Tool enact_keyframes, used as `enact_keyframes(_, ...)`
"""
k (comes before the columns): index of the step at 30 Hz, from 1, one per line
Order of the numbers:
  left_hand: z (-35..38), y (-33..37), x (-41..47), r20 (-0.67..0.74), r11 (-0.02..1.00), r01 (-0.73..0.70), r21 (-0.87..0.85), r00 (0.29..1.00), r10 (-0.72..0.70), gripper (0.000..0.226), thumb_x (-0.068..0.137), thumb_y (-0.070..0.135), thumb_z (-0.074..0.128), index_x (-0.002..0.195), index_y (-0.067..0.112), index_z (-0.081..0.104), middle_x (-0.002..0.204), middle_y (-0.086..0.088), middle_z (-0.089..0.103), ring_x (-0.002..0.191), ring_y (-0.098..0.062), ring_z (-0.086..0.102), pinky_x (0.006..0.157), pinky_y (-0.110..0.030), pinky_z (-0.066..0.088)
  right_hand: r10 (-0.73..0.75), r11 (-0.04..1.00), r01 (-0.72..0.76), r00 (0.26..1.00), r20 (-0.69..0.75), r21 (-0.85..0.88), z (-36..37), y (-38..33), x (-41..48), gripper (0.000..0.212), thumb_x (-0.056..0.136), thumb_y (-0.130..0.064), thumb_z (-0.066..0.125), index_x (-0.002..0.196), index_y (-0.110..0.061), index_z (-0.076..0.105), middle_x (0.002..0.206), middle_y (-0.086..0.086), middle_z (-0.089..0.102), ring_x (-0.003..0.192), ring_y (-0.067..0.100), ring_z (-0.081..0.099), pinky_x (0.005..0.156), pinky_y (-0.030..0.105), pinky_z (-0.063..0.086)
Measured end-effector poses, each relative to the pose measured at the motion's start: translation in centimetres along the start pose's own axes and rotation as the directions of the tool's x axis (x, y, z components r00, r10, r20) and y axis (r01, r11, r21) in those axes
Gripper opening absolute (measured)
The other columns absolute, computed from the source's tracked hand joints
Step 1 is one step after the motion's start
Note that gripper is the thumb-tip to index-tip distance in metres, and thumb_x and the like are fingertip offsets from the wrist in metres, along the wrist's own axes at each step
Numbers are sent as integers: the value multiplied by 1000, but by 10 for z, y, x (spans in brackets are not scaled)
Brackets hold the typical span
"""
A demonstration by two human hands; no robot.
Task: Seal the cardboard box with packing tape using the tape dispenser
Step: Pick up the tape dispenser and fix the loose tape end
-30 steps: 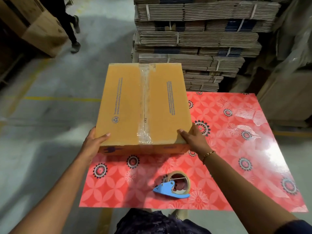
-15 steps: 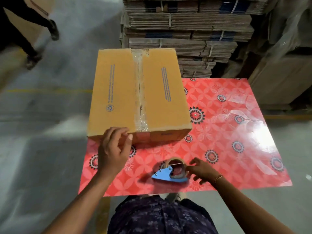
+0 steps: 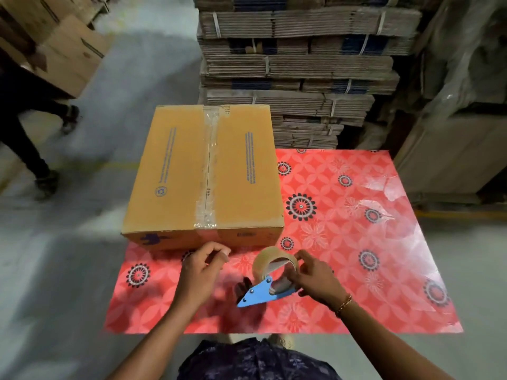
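A brown cardboard box (image 3: pixel 175 171) sits on the left part of the red patterned table (image 3: pixel 356 242), flaps closed, a strip of clear tape along its centre seam and over the near edge. The blue tape dispenser (image 3: pixel 260 293) with its brown tape roll is lifted just off the table in front of the box. My right hand (image 3: pixel 315 278) grips the roll side of the dispenser. My left hand (image 3: pixel 200 272) hovers beside the dispenser's left, near the box's front face, fingers curled with thumb and forefinger pinched; nothing visible between them.
Tall stacks of bundled flat cardboard (image 3: pixel 296 67) stand behind the table. A person (image 3: pixel 24 111) carrying a box (image 3: pixel 68 50) walks on the grey floor at the left. Large cartons (image 3: pixel 452 149) stand at the right.
My right hand has closed on the tape dispenser and raised it off the table. My left hand has come off the box's near edge and moved down towards the dispenser.
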State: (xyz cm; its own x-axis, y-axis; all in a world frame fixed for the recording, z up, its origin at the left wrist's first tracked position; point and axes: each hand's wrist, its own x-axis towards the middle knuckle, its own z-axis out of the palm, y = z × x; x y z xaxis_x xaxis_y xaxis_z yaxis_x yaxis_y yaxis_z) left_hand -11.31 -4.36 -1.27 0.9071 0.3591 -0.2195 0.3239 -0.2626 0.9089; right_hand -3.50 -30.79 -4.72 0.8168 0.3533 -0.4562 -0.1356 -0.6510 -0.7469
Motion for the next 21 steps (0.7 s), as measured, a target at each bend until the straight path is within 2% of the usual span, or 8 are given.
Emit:
enact_keyframes(2, 12, 15, 6, 95, 929, 286, -235, 958, -271, 42, 77, 58, 64, 95, 21, 72, 77, 5, 73, 67, -12, 64, 59, -24, 47, -183, 983, 182, 983, -25, -12, -43, -31, -1, 14, 90, -24, 66, 100, -31, 58, 67, 6, 70, 54, 23, 71, 55, 52, 59)
enact_keyframes(4, 25, 43, 10, 417, 711, 578, -400, 806, -421, 50, 89, 58, 55, 98, 11, 69, 80, -3, 69, 64, -17, 66, 56, -24, 53, -338, 941, 337, 940, -43, -25, -84, -69, 3, 23, 87, -17, 63, 107, -28, 62, 74, 14, 71, 58, 24, 70, 57, 51, 58)
enact_keyframes(6, 36, 82, 9, 717, 505, 728, -463, 643, -270, 60, 95, 58, 40, 97, 7, 73, 80, -7, 72, 68, -24, 72, 57, -31, 60, -459, 889, 459, 888, -34, -7, -117, -107, 9, 27, 89, -7, 62, 113, -18, 63, 81, 23, 69, 61, 23, 66, 55, 45, 57)
enact_keyframes(8, 46, 115, 10, 850, 519, 727, -449, 527, -3, 75, 97, 60, 25, 125, 4, 66, 105, -14, 77, 99, -37, 72, 78, -46, 62, -543, 839, 544, 839, -39, 1, -139, -141, 11, 23, 90, -7, 62, 112, -12, 65, 85, 31, 65, 65, 23, 59, 55, 45, 52)
enact_keyframes(10, 56, 142, 10, 842, 504, 681, -531, 493, 219, 74, 96, 57, 35, 146, 3, 43, 128, -13, 70, 122, -39, 63, 99, -55, 50, -585, 810, 586, 809, -54, 15, -154, -167, 11, 21, 90, -12, 63, 109, -5, 66, 86, 36, 62, 68, 22, 58, 58, 47, 52)
enact_keyframes(16, 58, 190, 17, 618, 388, 513, -766, 754, 223, 62, 98, 46, 41, 136, -1, 58, 117, -24, 67, 92, -35, 71, 78, -43, 58, -538, 789, 574, 818, -204, 219, -177, -190, -14, 26, 91, -8, 66, 115, -19, 66, 106, 6, 72, 91, 11, 67, 74, 30, 53)
enact_keyframes(19, 50, 204, 30, 446, 365, 360, -859, 875, 187, 55, 91, 40, 46, 122, 0, 68, 102, -22, 66, 83, -33, 66, 76, -38, 52, -376, 775, 523, 833, -405, 355, -161, -175, -37, 10, 97, -11, 61, 104, -11, 67, 90, 6, 72, 76, 15, 67, 65, 32, 51)
enact_keyframes(21, 45, 212, 36, 340, 356, 251, -900, 916, 211, 49, 85, 39, 49, 107, 4, 77, 95, -18, 64, 78, -28, 59, 70, -34, 47, -292, 765, 442, 887, -359, 469, -137, -164, -54, 11, 96, -17, 59, 91, -14, 68, 77, 3, 68, 65, 16, 62, 57, 29, 45)
